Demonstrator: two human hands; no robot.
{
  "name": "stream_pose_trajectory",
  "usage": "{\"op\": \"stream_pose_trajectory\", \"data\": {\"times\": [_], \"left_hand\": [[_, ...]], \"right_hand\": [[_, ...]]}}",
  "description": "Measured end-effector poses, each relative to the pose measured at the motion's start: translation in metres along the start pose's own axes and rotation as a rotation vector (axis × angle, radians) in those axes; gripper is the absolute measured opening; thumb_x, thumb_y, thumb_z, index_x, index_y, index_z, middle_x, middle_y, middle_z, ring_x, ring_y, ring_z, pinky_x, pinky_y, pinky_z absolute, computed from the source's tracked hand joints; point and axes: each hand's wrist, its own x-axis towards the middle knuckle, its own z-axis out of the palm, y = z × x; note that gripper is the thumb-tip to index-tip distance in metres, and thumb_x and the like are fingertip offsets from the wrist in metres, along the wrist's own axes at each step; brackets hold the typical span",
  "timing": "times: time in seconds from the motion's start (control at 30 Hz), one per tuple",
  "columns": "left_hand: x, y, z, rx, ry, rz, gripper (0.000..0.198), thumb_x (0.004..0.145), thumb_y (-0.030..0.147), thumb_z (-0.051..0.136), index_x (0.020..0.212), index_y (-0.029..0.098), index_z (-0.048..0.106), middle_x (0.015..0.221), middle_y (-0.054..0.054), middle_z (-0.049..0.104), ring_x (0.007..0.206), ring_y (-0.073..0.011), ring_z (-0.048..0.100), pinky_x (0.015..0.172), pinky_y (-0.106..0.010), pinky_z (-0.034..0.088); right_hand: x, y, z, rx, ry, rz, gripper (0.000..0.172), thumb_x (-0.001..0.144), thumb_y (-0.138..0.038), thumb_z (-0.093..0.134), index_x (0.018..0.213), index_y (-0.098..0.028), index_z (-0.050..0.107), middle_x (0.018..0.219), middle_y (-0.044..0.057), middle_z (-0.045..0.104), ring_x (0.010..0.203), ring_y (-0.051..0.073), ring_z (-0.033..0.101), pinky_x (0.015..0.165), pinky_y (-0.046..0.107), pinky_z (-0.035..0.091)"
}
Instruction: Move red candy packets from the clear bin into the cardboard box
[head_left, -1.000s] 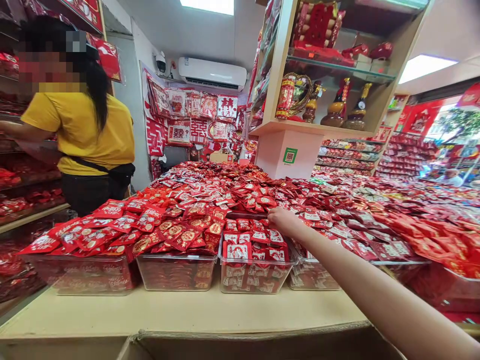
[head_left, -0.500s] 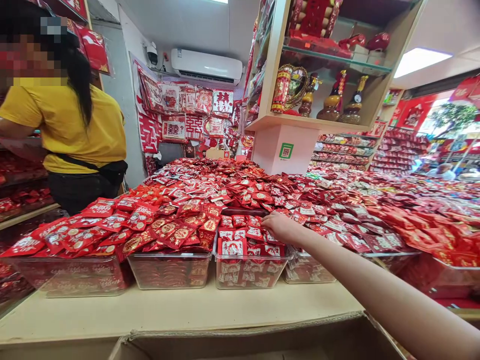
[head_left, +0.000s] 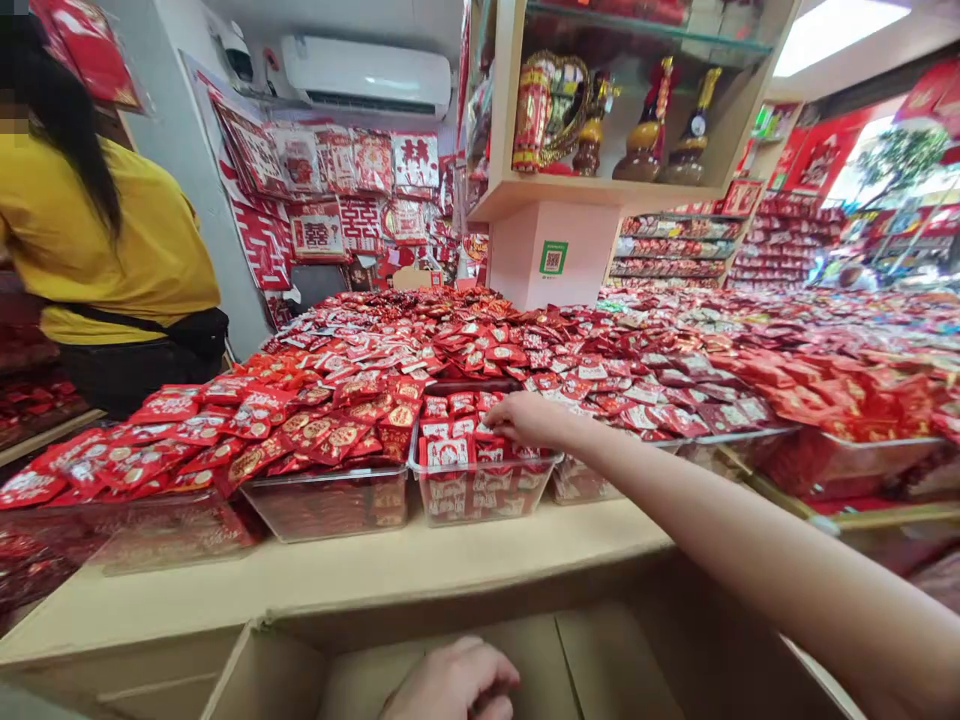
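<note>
The right hand (head_left: pixel 529 420) touches red packets (head_left: pixel 448 452) in a clear bin (head_left: pixel 480 497); I cannot tell if its fingers pinch. The left hand (head_left: pixel 454 685), fingers curled in, is in a box (head_left: pixel 600 655).

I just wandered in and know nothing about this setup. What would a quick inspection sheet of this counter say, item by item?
Surface: beige counter, bare along its front edge, with bins set behind.
Job's things: clear bin of red-and-white packets; open cardboard box in front of the counter.
Clutter: neighbouring bins heaped over with red packets, the spread running far back.
Hands: right hand has its fingers on the packets in the clear bin; left hand is curled inside the cardboard box; grip unclear for both.
Cables: nothing seen.
Surroundings: person in a yellow shirt at the left, air conditioner on the wall, shelf of ornaments above.
</note>
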Motion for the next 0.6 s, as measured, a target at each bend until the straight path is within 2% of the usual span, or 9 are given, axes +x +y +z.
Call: {"op": "stream_pose_trajectory", "data": {"times": [0.1,0.17,0.23,0.3,0.4,0.43,0.47,0.53,0.6], "left_hand": [[0.001,-0.003,-0.004,0.314,0.011,0.04,0.025,0.08,0.024,0.039,0.095,0.022,0.06,0.091,-0.005,0.063,0.085,-0.0183,0.056,0.075,-0.027,0.042],[0.001,-0.009,-0.007,0.486,-0.049,-0.01,0.028,0.081,0.024,0.037,0.1,0.022,0.058,0.096,-0.006,0.063,0.088,-0.0192,0.057,0.077,-0.028,0.041],[0.001,-0.019,-0.01,0.523,-0.1,-0.071,0.029,0.08,0.024,0.038,0.101,0.021,0.058,0.097,-0.009,0.063,0.089,-0.0222,0.057,0.076,-0.031,0.042],[0.0,-0.029,-0.012,0.527,-0.131,-0.136,0.03,0.079,0.026,0.039,0.101,0.019,0.058,0.093,-0.012,0.065,0.084,-0.0253,0.059,0.072,-0.034,0.043],[-0.002,-0.037,-0.013,0.53,-0.16,-0.181,0.033,0.078,0.029,0.04,0.105,0.018,0.056,0.096,-0.013,0.064,0.086,-0.0262,0.059,0.072,-0.034,0.043],[-0.002,-0.038,-0.012,0.526,-0.167,-0.183,0.035,0.079,0.03,0.039,0.107,0.019,0.055,0.099,-0.013,0.064,0.089,-0.0258,0.058,0.074,-0.034,0.043],[-0.002,-0.037,-0.012,0.521,-0.176,-0.183,0.036,0.079,0.031,0.039,0.109,0.019,0.054,0.101,-0.012,0.063,0.09,-0.0254,0.058,0.075,-0.033,0.042],[-0.003,-0.037,-0.011,0.512,-0.189,-0.186,0.039,0.078,0.032,0.04,0.113,0.017,0.052,0.103,-0.013,0.063,0.091,-0.0255,0.058,0.076,-0.033,0.042],[-0.003,-0.036,-0.01,0.506,-0.193,-0.19,0.042,0.077,0.033,0.041,0.115,0.016,0.05,0.107,-0.013,0.061,0.093,-0.0258,0.057,0.078,-0.033,0.042]], "right_hand": [[-0.015,-0.006,-0.009,0.056,0.008,0.037,0.023,0.074,-0.012,0.046,0.087,-0.014,0.065,0.085,0.006,0.065,0.079,0.018,0.056,0.069,0.025,0.036],[-0.035,-0.02,-0.021,0.103,0.047,0.052,0.025,0.075,-0.012,0.043,0.09,-0.01,0.063,0.091,0.008,0.063,0.088,0.02,0.053,0.075,0.028,0.035],[-0.061,-0.042,-0.03,0.222,0.133,-0.001,0.025,0.077,-0.016,0.042,0.091,-0.011,0.062,0.088,0.005,0.063,0.083,0.017,0.055,0.074,0.027,0.036],[-0.091,-0.068,-0.025,0.434,-0.079,-0.07,0.022,0.075,-0.015,0.045,0.087,-0.014,0.064,0.078,0.0,0.064,0.072,0.013,0.056,0.067,0.023,0.039],[-0.138,-0.107,0.023,0.597,-0.519,-0.083,0.018,0.073,-0.015,0.05,0.084,-0.018,0.064,0.074,0.0,0.065,0.064,0.011,0.058,0.058,0.021,0.04],[-0.153,-0.118,0.048,0.536,-0.64,-0.002,0.016,0.071,-0.02,0.053,0.083,-0.017,0.063,0.073,0.003,0.065,0.064,0.015,0.059,0.056,0.023,0.041],[-0.166,-0.128,0.074,0.477,-0.73,0.107,0.024,0.068,-0.027,0.059,0.089,-0.016,0.061,0.076,0.007,0.065,0.067,0.019,0.06,0.056,0.026,0.043],[-0.189,-0.146,0.122,0.449,-0.79,0.177,0.046,0.061,-0.035,0.065,0.1,-0.011,0.055,0.083,0.015,0.064,0.073,0.026,0.061,0.057,0.031,0.045],[-0.206,-0.159,0.153,0.448,-0.829,0.218,0.059,0.056,-0.032,0.069,0.106,-0.008,0.05,0.087,0.02,0.063,0.077,0.032,0.061,0.059,0.036,0.046]]}}
